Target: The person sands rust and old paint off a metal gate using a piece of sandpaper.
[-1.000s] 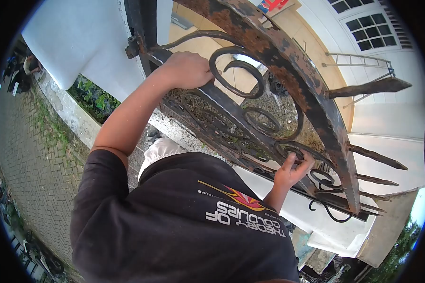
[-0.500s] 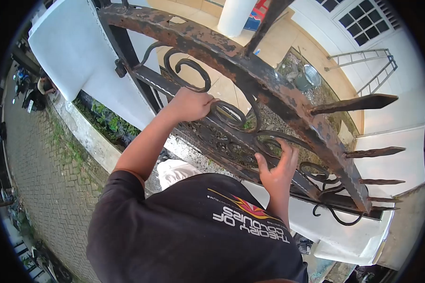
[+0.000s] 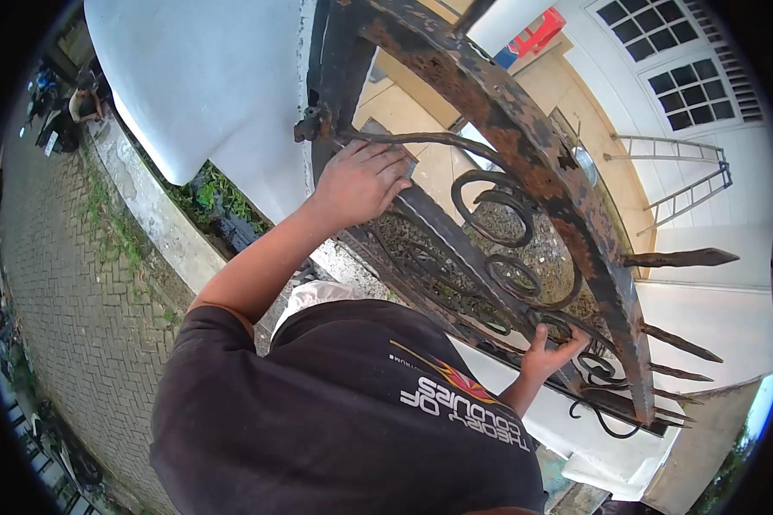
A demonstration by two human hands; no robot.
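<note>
- Left hand (image 3: 365, 182): palm down on the gate (image 3: 524, 142), fingers together over a grey piece (image 3: 411, 166); its grip I cannot tell.
- Right hand (image 3: 560, 348): thumb and fingers apart, touching the gate.
- Gate: long axis slanting from left hand to right; spikes (image 3: 683, 257) beyond the right hand, pointing right.

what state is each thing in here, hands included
Left hand: laid over grey sheet on crossbar; grip unclear
Right hand: at scrollwork, thumb apart from fingers
Iron gate: rusted, paint worn; open or shut unclear
Stepladder: standing open
Windows: look shut
</note>
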